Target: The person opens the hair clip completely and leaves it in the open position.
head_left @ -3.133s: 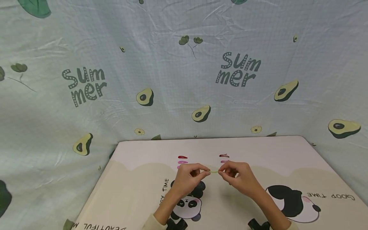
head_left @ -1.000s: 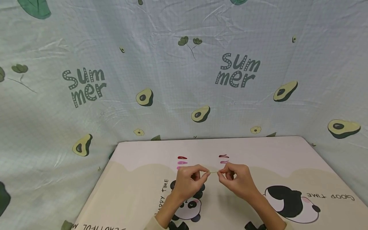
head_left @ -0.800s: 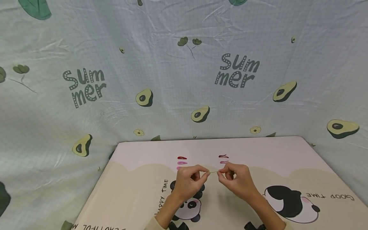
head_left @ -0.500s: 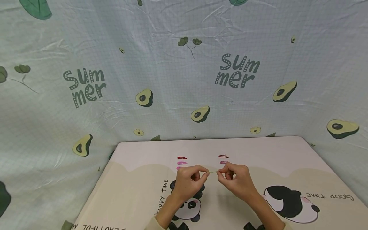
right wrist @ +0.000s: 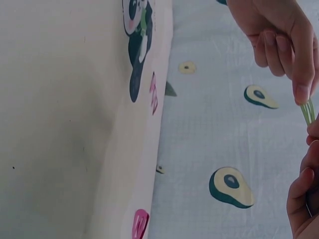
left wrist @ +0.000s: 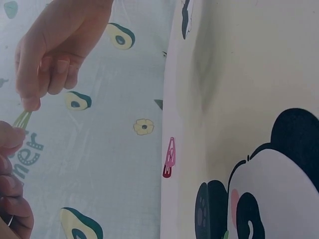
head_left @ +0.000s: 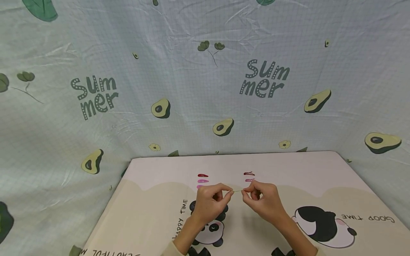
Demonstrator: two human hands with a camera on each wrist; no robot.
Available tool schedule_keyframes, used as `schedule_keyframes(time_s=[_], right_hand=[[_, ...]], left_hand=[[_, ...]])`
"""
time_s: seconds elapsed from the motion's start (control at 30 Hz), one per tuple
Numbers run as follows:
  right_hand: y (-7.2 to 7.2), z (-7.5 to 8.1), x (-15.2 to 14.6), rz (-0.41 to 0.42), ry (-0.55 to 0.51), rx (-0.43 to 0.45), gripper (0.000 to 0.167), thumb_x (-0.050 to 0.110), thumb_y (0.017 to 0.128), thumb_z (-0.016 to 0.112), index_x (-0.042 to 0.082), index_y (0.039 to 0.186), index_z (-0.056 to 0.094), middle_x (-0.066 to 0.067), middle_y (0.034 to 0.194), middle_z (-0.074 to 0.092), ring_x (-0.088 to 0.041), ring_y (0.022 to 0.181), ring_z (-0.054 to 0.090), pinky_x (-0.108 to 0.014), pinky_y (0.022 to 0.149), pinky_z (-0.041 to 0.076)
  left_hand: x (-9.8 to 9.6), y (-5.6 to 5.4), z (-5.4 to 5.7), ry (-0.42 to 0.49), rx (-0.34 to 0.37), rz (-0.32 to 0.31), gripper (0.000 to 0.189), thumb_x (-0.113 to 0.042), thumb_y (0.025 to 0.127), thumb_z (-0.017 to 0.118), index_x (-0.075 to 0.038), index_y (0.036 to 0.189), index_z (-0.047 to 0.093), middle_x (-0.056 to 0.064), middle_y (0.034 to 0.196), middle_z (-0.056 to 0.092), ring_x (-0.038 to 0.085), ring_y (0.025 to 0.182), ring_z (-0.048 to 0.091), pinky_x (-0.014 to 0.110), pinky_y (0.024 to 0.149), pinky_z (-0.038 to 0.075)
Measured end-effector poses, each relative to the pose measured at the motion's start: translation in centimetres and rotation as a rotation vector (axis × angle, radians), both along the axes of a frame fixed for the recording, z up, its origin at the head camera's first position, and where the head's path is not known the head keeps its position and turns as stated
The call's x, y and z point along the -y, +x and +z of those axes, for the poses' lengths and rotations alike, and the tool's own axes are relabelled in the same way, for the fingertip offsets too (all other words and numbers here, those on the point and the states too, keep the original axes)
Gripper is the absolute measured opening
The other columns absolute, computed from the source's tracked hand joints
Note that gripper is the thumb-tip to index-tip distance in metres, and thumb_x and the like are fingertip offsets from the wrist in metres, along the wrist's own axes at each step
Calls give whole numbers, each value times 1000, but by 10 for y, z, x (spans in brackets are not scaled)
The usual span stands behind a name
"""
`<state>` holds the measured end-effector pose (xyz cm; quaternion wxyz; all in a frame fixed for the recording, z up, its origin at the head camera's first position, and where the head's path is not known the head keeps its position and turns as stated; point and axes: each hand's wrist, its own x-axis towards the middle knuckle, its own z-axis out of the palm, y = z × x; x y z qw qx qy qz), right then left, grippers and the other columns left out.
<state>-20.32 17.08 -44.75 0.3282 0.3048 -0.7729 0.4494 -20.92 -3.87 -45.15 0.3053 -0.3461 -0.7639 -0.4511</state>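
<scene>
My left hand and right hand are raised over the table in the head view, fingertips facing each other. Between them runs a thin yellow-green snap hair clip, each hand pinching one end between thumb and finger. Seen from the left wrist, the clip shows several narrow prongs side by side; its ends are hidden by fingertips. The right wrist view has the same clip at its right edge. Beyond the left hand lie a red clip and a pink clip.
Past the right hand, a dark red clip with spread prongs lies above a pink clip. A magenta clip is partly covered by the left hand. The table has printed pandas and lettering; an avocado-patterned cloth hangs behind.
Since about three seconds ago both hands have shifted slightly left and the hair clip looks thinner, more edge-on. Over the last second the hands stay nearly still, still pinching it.
</scene>
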Motion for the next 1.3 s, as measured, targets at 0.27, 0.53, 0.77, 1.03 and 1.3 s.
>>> schedule_keyframes(time_s=[0.27, 0.53, 0.77, 1.03, 1.3], right_hand=[[1, 1, 2, -14, -9, 4, 37, -13, 68, 84, 18, 73, 64, 11, 55, 47, 7, 55, 39, -9, 48, 35], [1, 0, 3, -20, -6, -26, 37, -12, 67, 84, 18, 73, 64, 11, 55, 46, 7, 54, 39, -9, 48, 34], [2, 2, 4, -16, -10, -17, 35, -12, 67, 84, 17, 73, 66, 11, 55, 46, 7, 55, 39, -9, 48, 35], [4, 5, 6, -23, -9, -23, 35, -13, 67, 84, 16, 73, 65, 11, 55, 47, 7, 55, 39, -10, 49, 36], [5, 5, 6, -37, -13, -26, 34, -12, 67, 84, 16, 73, 66, 11, 55, 46, 6, 55, 39, -10, 49, 36]], left_hand=[[0, 0, -1, 11, -2, -4, 12, -2, 82, 81, -12, 88, 77, -2, 48, 45, -8, 50, 32, 7, 46, 25], [1, 2, 3, 6, -7, -1, 3, -12, 90, 78, -10, 88, 77, -3, 49, 46, -8, 50, 33, 7, 47, 27], [1, 1, 2, 7, -32, 1, 3, -10, 88, 79, -10, 87, 76, -3, 49, 46, -7, 50, 33, 6, 46, 27], [2, 2, 4, 2, -44, 7, 4, -10, 87, 80, -9, 88, 76, -3, 50, 46, -6, 50, 34, 6, 47, 27], [2, 0, 3, 4, -92, 0, 14, -2, 81, 81, -12, 89, 77, -4, 49, 45, -5, 48, 34, 6, 46, 27]])
